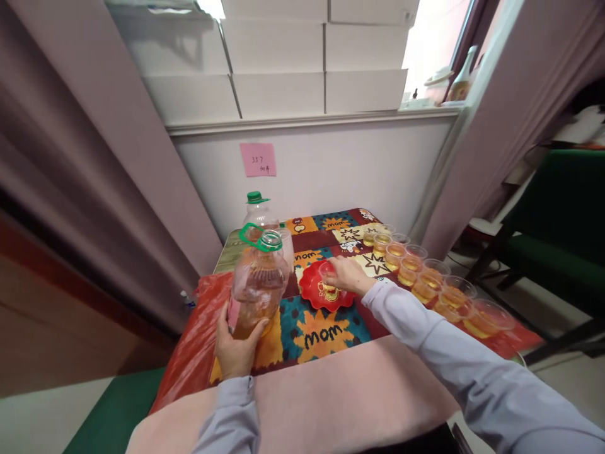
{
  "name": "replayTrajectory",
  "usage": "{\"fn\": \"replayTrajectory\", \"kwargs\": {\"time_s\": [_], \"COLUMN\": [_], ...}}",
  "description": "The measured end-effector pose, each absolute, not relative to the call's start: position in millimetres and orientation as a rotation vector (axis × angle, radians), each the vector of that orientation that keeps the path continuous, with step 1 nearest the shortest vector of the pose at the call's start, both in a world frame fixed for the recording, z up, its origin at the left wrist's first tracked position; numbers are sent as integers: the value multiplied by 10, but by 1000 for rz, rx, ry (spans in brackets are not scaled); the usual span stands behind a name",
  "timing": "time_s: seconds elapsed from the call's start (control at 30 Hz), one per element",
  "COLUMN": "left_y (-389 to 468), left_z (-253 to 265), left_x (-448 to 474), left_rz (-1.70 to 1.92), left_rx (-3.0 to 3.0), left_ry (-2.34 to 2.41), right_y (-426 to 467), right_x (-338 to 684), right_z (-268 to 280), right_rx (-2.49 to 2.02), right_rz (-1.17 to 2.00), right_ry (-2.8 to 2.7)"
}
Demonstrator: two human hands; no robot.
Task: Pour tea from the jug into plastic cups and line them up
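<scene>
Clear plastic jug (pixel 259 280): left hand (pixel 237 345) curled around its lower body, thumb and fingers spread wide. Right hand (pixel 348 275): fingers closed on small cup (pixel 327 271), over red dish (pixel 312 294); cup-dish contact unclear.

The front jug (pixel 258 284) stands left on the worktop (pixel 230 253), the rear jug (pixel 259 216) behind it. Right of them lies the dish (pixel 338 302), a single cup (pixel 326 271) in or just above it. Further right, rows of cups (pixel 426 287) line the edge. Behind, a note (pixel 258 159) is on the wall (pixel 340 167).
</scene>
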State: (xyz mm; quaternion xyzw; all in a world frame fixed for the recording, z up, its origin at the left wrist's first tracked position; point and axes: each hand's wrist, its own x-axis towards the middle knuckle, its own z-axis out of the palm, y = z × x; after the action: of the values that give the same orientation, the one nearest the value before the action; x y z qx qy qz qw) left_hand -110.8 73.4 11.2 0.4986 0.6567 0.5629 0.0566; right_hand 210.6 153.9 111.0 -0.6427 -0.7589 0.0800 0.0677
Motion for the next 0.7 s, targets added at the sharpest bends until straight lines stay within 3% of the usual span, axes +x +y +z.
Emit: {"fn": "replayTrajectory", "kwargs": {"time_s": [0.43,0.7], "left_y": [717,743], "left_z": [193,211], "left_x": [-1112,-1077], "left_rz": [1652,1608], "left_rx": [1505,1441], "left_ry": [2109,2189], "right_y": [1705,2341], "right_x": [2130,2837], "right_z": [1309,1635], "right_rx": [-1817,-1825], "right_rz": [180,40], "right_ry": [-2389,-2203]}}
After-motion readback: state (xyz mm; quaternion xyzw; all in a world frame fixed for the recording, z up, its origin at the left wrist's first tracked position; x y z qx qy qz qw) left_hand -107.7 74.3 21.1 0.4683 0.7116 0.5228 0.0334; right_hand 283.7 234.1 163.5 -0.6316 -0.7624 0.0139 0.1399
